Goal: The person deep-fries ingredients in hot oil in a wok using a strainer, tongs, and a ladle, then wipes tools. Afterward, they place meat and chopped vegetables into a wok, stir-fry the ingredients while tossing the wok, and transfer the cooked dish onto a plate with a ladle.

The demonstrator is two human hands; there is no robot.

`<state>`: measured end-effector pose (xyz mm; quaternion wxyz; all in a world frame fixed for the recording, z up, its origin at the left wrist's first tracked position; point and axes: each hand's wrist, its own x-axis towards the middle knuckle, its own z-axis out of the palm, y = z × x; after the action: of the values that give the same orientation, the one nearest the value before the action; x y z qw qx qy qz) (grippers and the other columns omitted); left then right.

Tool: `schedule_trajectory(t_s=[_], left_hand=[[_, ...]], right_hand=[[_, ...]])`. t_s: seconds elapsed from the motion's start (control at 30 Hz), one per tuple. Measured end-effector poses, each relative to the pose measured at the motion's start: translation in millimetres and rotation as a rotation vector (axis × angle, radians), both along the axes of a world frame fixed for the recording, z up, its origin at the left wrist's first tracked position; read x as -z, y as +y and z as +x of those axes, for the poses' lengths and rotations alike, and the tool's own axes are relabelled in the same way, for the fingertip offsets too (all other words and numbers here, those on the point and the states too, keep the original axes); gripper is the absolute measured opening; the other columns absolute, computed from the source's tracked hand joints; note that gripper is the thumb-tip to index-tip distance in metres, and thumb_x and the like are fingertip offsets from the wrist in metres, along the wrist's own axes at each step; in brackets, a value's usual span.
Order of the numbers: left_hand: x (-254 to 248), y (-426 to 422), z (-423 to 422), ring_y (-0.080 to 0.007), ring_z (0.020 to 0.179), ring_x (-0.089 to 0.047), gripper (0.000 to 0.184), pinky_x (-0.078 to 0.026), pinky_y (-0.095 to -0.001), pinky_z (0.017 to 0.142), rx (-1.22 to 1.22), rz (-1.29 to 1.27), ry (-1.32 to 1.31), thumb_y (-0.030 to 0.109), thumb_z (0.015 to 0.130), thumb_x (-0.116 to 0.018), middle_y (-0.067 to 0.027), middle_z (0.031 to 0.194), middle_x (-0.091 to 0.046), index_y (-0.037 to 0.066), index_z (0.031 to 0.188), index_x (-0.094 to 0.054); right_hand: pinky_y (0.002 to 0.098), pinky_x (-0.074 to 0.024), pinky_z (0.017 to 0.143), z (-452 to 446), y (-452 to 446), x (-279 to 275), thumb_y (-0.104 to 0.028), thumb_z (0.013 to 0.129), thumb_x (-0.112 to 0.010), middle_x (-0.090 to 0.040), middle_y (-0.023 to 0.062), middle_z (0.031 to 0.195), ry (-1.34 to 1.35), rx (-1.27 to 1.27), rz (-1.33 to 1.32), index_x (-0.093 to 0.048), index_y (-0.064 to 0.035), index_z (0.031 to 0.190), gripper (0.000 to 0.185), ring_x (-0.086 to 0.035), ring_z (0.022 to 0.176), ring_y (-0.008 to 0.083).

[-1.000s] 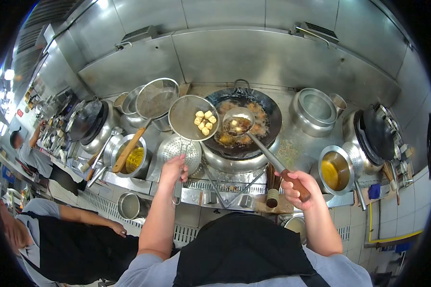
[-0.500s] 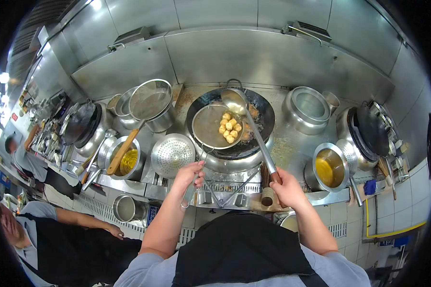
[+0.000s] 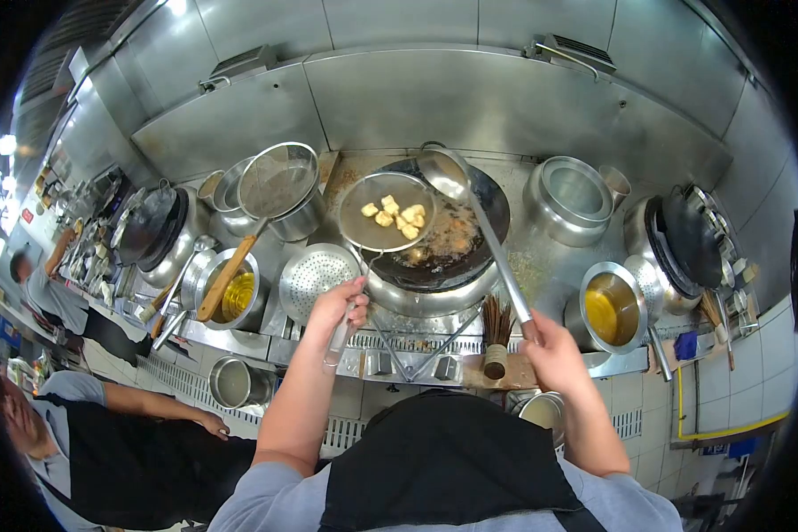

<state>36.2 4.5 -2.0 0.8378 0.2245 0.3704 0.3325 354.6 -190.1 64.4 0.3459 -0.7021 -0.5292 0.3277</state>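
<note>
**Strainer (image 3: 390, 183) shifts left across the wok (image 3: 494, 197), its pale yellow chunks (image 3: 386, 215) now spread out**

Since the frame half a second ago, the strainer has moved toward the person's left, uncovering more of the dark wok. The chunks, bunched together in that frame, now lie looser across the mesh. The bowl of the ladle (image 3: 443, 174) has moved slightly too, toward the back right.

From where I stand, the left hand (image 3: 339, 310) is closed round the strainer's metal handle, holding the round mesh over the left part of the wok. The chunks all sit inside it, toward its middle and right. The right hand (image 3: 554, 357) is wrapped round the brown grip at the near end of the ladle; the long shaft slants up and left, and the bowl is over the far side of the wok, close to the strainer's rim. I can't tell whether the two tools touch.

In the wok, orange-brown bits (image 3: 452, 238) show in dark, shiny liquid. A perforated skimmer (image 3: 319, 285) lies on the steel table (image 3: 528, 293), just left of the wok. Farther left, a sieve with a wooden handle (image 3: 279, 177) rests over a pot, its handle reaching across a pot of yellow liquid (image 3: 238, 296). To the right of the wok stands another pot of yellow liquid, and a bundled brush (image 3: 496, 341) sits near the right hand. A co-worker in a black apron (image 3: 142, 452) is at the lower left.
</note>
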Motion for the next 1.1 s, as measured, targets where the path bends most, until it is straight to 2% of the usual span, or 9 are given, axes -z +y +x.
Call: schedule_trajectory(t_s=[0.13,0.2,0.27,0.47,0.53,0.6,0.7,0.93,1.1], left_hand=[[-11,6,-17,-0.0104,0.046,-0.037,0.021,-0.031,-0.0248,0.043,-0.058,0.050,0.047,0.013,0.093,-0.043,-0.0015,0.067,-0.045,0.010,0.113,-0.045],[-14,5,-21,-0.0107,0.046,-0.038,0.022,-0.031,-0.0250,0.043,-0.088,0.046,0.063,0.013,0.092,-0.044,-0.0016,0.068,-0.046,0.010,0.114,-0.045],[-14,8,-26,-0.0107,0.046,-0.038,0.022,-0.031,-0.0249,0.043,-0.125,0.065,0.069,0.013,0.092,-0.044,-0.0016,0.068,-0.046,0.010,0.114,-0.046],[-25,-1,-31,-0.0105,0.046,-0.038,0.021,-0.032,-0.0259,0.044,-0.125,0.092,0.092,0.014,0.094,-0.044,-0.0018,0.068,-0.046,0.009,0.114,-0.047],[-25,-3,-33,-0.0107,0.046,-0.038,0.021,-0.032,-0.0262,0.044,-0.128,0.091,0.117,0.014,0.094,-0.044,-0.0019,0.068,-0.046,0.009,0.114,-0.047],[-23,-5,-35,-0.0115,0.046,-0.038,0.022,-0.032,-0.0263,0.044,-0.143,0.092,0.113,0.013,0.094,-0.043,-0.0023,0.068,-0.045,0.009,0.116,-0.046],[-24,-5,-35,-0.0123,0.046,-0.038,0.023,-0.032,-0.0267,0.044,-0.158,0.078,0.135,0.013,0.094,-0.043,-0.0029,0.068,-0.046,0.008,0.116,-0.046],[-26,-5,-33,-0.0125,0.046,-0.038,0.024,-0.032,-0.0273,0.044,-0.153,0.093,0.162,0.012,0.094,-0.044,-0.0031,0.069,-0.046,0.009,0.117,-0.046],[-28,-4,-35,-0.0120,0.047,-0.039,0.027,-0.032,-0.0271,0.045,-0.116,0.120,0.190,0.015,0.095,-0.044,-0.0028,0.069,-0.045,0.009,0.121,-0.045]], right_hand=[[0.0215,-0.0368,0.056,12,-8,-7,-0.004,0.077,-0.056,-0.042,-0.0047,0.067,0.250,0.029,-0.146,-0.055,0.0018,0.112,0.036,-0.041,0.061,0.0055],[0.0214,-0.0374,0.055,26,-2,23,-0.005,0.078,-0.056,-0.045,-0.0042,0.066,0.175,-0.005,-0.047,-0.055,0.0009,0.107,0.030,-0.044,0.060,0.0044],[0.0370,-0.0473,0.065,31,7,29,-0.011,0.076,-0.056,-0.060,0.0096,0.070,0.180,-0.025,-0.194,-0.058,-0.0012,0.108,0.033,-0.060,0.065,0.0248],[0.0425,-0.0470,0.067,-2,13,56,-0.013,0.076,-0.056,-0.062,0.0212,0.078,-0.441,0.087,0.028,-0.056,-0.0018,0.098,0.025,-0.058,0.071,0.0402],[0.0393,-0.0478,0.063,11,6,49,-0.013,0.076,-0.057,-0.058,0.0153,0.069,-0.407,0.023,0.041,-0.054,-0.0024,0.104,0.030,-0.059,0.064,0.0330],[0.0298,-0.0435,0.055,21,-10,18,-0.005,0.077,-0.054,-0.053,0.0040,0.066,-0.007,-0.071,-0.102,-0.052,0.0010,0.119,0.042,-0.053,0.057,0.0165],[0.0238,-0.0396,0.049,24,-25,-5,-0.002,0.077,-0.054,-0.048,-0.0031,0.065,0.295,-0.071,-0.250,-0.051,-0.0001,0.123,0.046,-0.049,0.055,0.0060],[0.0250,-0.0381,0.040,25,-20,25,-0.006,0.079,-0.054,-0.046,-0.0011,0.060,0.358,-0.143,-0.238,-0.054,-0.0027,0.116,0.037,-0.047,0.042,0.0089],[0.0252,-0.0389,0.039,27,-22,7,-0.007,0.080,-0.055,-0.049,0.0008,0.061,0.495,-0.131,-0.400,-0.054,-0.0016,0.112,0.032,-0.047,0.042,0.0108]])
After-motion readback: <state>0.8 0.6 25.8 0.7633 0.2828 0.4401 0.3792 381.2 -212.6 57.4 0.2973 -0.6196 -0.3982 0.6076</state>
